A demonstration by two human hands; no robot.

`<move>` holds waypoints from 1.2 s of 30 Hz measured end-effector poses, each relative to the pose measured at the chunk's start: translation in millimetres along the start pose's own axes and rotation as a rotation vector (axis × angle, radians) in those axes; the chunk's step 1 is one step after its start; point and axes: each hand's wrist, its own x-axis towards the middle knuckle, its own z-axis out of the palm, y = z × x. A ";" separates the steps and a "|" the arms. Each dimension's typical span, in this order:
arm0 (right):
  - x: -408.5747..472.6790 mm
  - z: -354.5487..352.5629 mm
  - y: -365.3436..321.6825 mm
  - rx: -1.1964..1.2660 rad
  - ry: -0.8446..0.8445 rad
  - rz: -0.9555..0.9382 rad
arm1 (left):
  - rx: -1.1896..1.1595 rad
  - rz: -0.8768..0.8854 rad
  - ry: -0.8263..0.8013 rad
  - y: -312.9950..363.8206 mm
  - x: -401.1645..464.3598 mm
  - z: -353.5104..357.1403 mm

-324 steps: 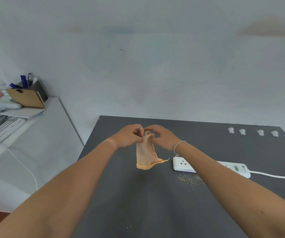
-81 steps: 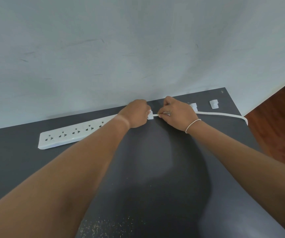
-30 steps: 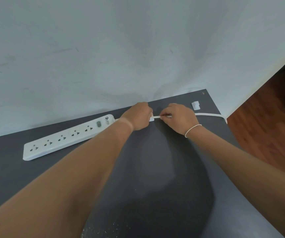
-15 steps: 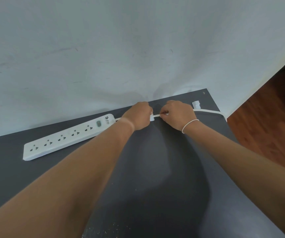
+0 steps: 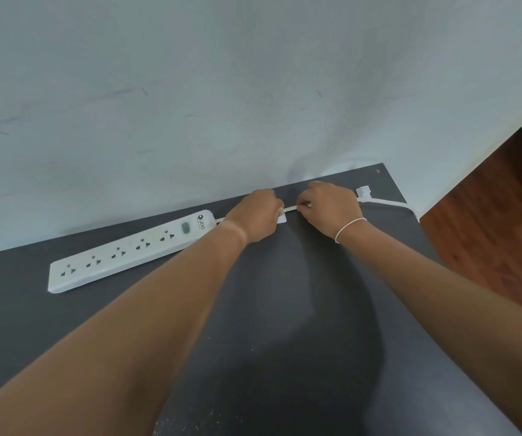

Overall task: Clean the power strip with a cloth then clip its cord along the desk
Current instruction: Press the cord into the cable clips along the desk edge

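Note:
A white power strip (image 5: 127, 253) lies along the back of the dark desk (image 5: 285, 325), close to the wall. Its white cord (image 5: 382, 202) runs right from the strip and drops over the desk's right edge. My left hand (image 5: 255, 217) is closed on a small white cord clip (image 5: 281, 219) stuck to the desk. My right hand (image 5: 329, 209) pinches the cord just right of that clip and holds it at the clip. Another white clip (image 5: 364, 191) sits further right, beside the cord. No cloth is in view.
The pale wall (image 5: 222, 105) rises right behind the strip. Small pale crumbs (image 5: 196, 418) lie on the near part of the desk. A wooden floor (image 5: 498, 247) shows beyond the desk's right edge.
Both hands stay at the same clip as a second ago. My right hand has shifted slightly back toward the wall with the cord. The strip has not moved.

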 end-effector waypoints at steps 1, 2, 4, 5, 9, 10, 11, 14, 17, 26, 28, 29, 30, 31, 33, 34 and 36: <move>-0.8 0.0 0.4 -0.001 0.004 -0.003 | -0.016 -0.003 -0.006 -0.4 -0.5 0.3; -1.6 -0.1 0.5 0.000 0.007 -0.005 | -0.025 -0.004 -0.006 -0.7 -0.5 0.1; -4.4 -0.3 0.8 0.005 0.005 -0.005 | -0.050 -0.023 -0.016 0.0 -0.2 -0.5; -6.1 -1.0 1.4 0.006 0.008 -0.006 | -0.065 -0.039 -0.030 0.8 -0.2 -1.2; -17.0 -7.9 13.4 0.052 0.034 0.003 | -0.143 -0.066 -0.054 2.0 1.7 -6.3; -20.9 -9.9 19.1 0.084 0.044 0.014 | -0.150 -0.069 -0.054 2.6 2.4 -7.3; -25.3 -11.6 25.8 0.120 0.054 0.028 | -0.152 -0.096 -0.057 3.7 4.3 -7.8; -37.9 -14.0 46.9 0.196 0.065 0.085 | -0.117 -0.133 -0.057 9.1 10.7 -8.4; -44.1 -14.4 65.7 0.201 0.090 0.129 | -0.066 -0.156 -0.045 22.6 19.1 -12.0; -38.9 -11.9 80.3 0.333 0.114 0.149 | -0.265 0.009 -0.013 53.7 46.4 -7.1; -37.2 -11.6 81.3 0.369 0.117 0.146 | -0.329 0.011 -0.015 57.9 47.2 -5.5; -36.5 -11.6 82.1 0.383 0.114 0.146 | -0.348 0.009 -0.012 59.8 48.0 -4.5; -35.9 -11.9 82.9 0.393 0.108 0.149 | -0.360 0.006 -0.008 61.0 49.7 -3.4; -35.2 -12.0 83.4 0.394 0.103 0.151 | -0.361 -0.001 -0.007 62.1 50.6 -3.4; -33.6 -12.0 84.4 0.386 0.098 0.155 | -0.352 -0.004 -0.017 62.3 53.2 -3.8; -32.9 -11.8 84.9 0.385 0.100 0.154 | -0.345 0.003 -0.021 61.3 54.6 -3.5; -31.7 -11.2 85.8 0.385 0.107 0.152 | -0.312 0.020 -0.025 61.5 54.5 -3.7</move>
